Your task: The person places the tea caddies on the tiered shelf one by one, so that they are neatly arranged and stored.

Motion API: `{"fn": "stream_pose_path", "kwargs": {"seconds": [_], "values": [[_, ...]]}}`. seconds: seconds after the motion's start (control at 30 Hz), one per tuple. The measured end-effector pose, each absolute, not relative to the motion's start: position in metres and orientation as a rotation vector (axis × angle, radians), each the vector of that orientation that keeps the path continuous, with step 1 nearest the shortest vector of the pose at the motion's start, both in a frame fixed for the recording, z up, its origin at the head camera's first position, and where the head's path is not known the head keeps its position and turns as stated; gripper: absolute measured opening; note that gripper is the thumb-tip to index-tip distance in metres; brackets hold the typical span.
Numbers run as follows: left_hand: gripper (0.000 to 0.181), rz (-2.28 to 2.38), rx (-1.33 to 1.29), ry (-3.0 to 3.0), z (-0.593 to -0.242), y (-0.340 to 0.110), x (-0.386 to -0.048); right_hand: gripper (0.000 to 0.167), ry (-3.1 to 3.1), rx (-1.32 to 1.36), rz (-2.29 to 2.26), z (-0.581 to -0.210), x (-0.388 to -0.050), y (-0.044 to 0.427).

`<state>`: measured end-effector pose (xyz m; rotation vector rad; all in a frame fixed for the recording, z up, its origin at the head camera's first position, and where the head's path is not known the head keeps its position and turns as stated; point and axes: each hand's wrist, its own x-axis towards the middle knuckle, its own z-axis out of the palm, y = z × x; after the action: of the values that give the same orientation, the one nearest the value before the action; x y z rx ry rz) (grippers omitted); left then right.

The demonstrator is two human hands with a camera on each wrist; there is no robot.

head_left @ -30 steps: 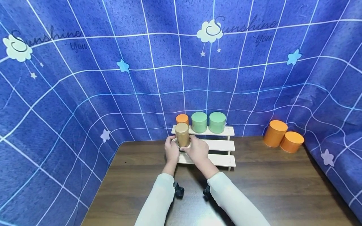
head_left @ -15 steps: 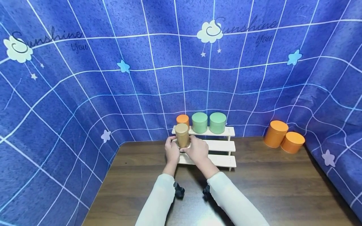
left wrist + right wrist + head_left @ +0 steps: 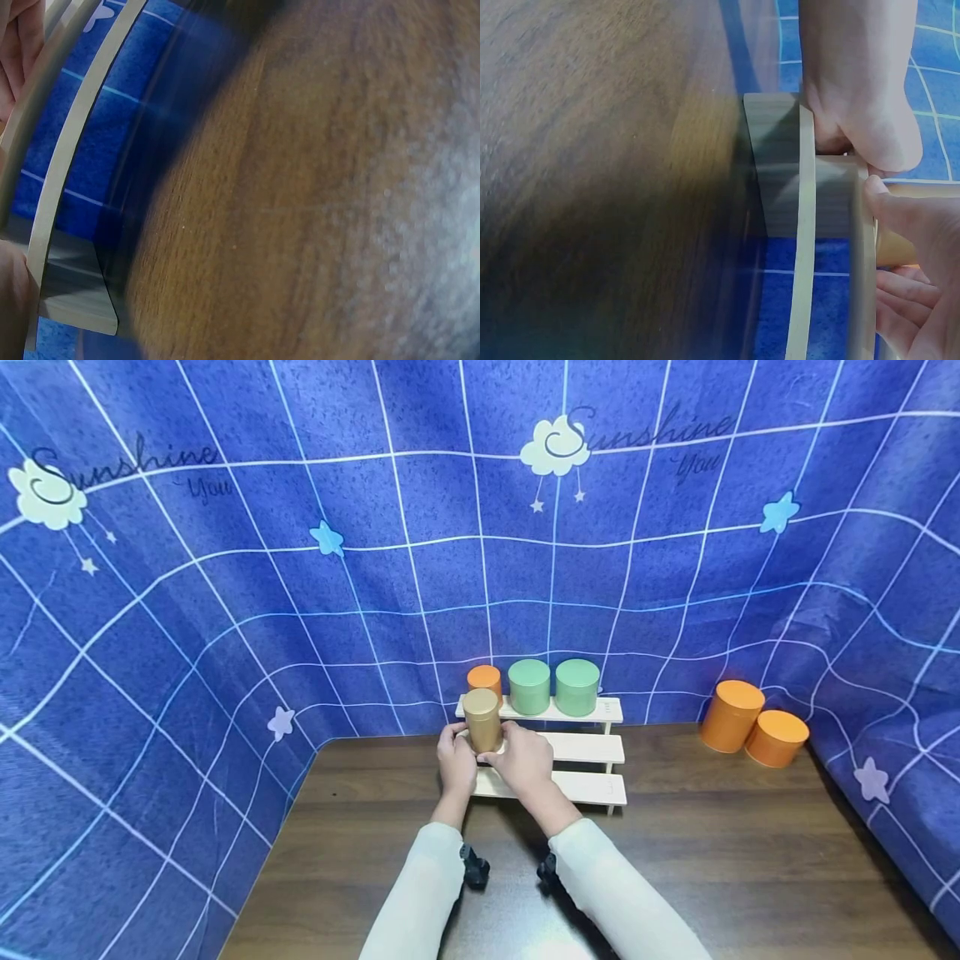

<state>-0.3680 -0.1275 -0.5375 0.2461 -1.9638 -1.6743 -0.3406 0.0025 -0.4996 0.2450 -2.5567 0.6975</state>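
A gold cylindrical canister (image 3: 482, 722) stands upright at the left end of the middle tier of a pale wooden three-step rack (image 3: 585, 747). My left hand (image 3: 456, 762) holds it from the left side. From the right, my right hand (image 3: 523, 758) grips it low down, thumb toward the front. In the right wrist view, the thumb and fingers of the right hand (image 3: 930, 247) lie around the canister (image 3: 895, 247) behind the tier edge. Only a small part of the left hand (image 3: 11, 300) enters the left wrist view. The canister's base is partly hidden by the hands.
On the top tier stand a small orange canister (image 3: 483, 677) behind the gold one and two green round tins (image 3: 529, 687), (image 3: 577, 687). A tall orange canister (image 3: 731, 718) and a shorter orange tin (image 3: 777, 739) stand at the table's back right. Blue patterned cloth (image 3: 375, 610) encloses the brown table (image 3: 360, 835).
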Motion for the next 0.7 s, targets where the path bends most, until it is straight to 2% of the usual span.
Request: {"fn": "stream_pose_path", "kwargs": {"seconds": [0.27,0.53,0.7], "values": [[0.03,-1.678,0.241,-1.955,-0.537,-0.125,-0.366,0.063,-2.59,0.292,0.751,-0.498,-0.337,0.005],[0.031,-1.657,0.219,-1.952,-0.54,-0.125,-0.371,0.082,-2.615,0.404,0.944,-0.495,-0.331,0.015],[0.031,-1.676,0.222,-1.938,-0.54,-0.126,-0.371,0.084,-2.589,0.479,1.133,-0.498,-0.321,0.026]]}}
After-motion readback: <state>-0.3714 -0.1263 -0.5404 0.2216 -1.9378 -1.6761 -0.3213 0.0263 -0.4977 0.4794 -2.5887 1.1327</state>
